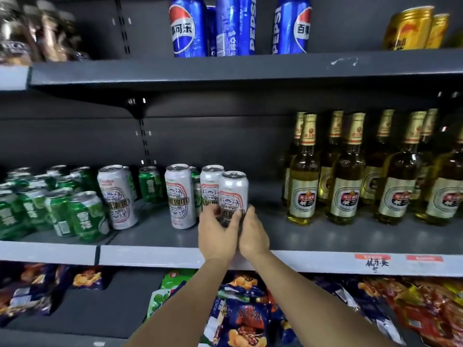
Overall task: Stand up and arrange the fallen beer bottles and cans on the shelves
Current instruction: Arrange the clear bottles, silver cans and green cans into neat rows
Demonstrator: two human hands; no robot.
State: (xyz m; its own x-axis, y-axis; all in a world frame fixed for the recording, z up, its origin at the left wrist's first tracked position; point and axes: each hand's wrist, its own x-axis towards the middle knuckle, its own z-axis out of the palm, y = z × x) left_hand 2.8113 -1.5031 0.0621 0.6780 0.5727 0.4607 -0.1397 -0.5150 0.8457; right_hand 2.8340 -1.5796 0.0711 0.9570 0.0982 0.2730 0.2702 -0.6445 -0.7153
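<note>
Two hands cup one upright white beer can [233,194], a smooth metal cylinder, on the grey middle shelf [313,236]: left hand [217,234] and right hand [253,234] curl round its base. Glossy amber glass bottles [348,171] stand near, rightward.

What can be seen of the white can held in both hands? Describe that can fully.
The white can is a tall, slim metal can with a silver top and pull tab, its white side printed with a blue floral emblem inside a red border. It stands upright over the middle shelf, right of other white cans. The left hand and right hand wrap its lower half from either side, hiding its base, so whether it rests on the shelf cannot be told.
</note>
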